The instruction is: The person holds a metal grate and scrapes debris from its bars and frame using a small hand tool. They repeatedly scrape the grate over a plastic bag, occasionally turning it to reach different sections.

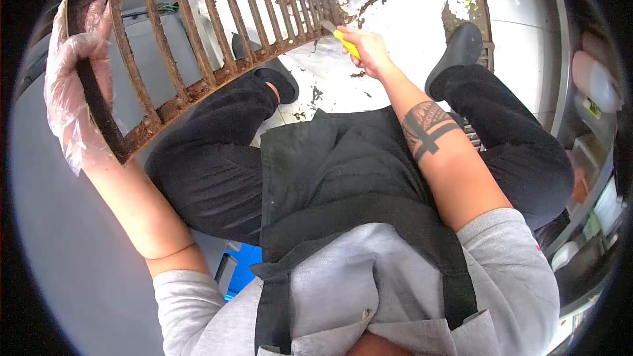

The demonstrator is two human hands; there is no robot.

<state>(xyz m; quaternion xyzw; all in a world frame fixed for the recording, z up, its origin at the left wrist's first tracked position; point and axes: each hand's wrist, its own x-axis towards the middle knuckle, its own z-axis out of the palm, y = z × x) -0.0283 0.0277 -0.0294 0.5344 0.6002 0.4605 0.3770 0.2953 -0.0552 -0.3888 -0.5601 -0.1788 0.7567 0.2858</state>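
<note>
Grey sweatshirt (369, 270) at six o'clock, soft and creased, closest to the lens. Over it, black apron (330, 171), matte cloth, straps crossing the chest, bib hanging toward centre. Beyond that, black trousers (217, 158), knees spread toward nine and three o'clock.

From ten to twelve o'clock, long metal grate (191, 92): two rails joined by many thin parallel bars, rust-brown, flaky and crusted. Held up in the air, slanting from low at nine o'clock to high at twelve, between both hands.

At nine to ten o'clock, left hand (72, 86) in a loose, crinkled clear plastic glove, fingers curled shut round the grate's end bar. At twelve o'clock, right hand (369, 49), bare, closed in a fist on the yellow handle of a small scraper (345, 43); grey blade pointing at the grate's far end, touching or just beside the rail, cannot tell which.

On the right forearm, dark banded tattoo (425, 128). At one o'clock, black shoe (461, 49), smooth and rounded. Under the feet, pale floor (402, 13) speckled with dark crumbs.
</note>
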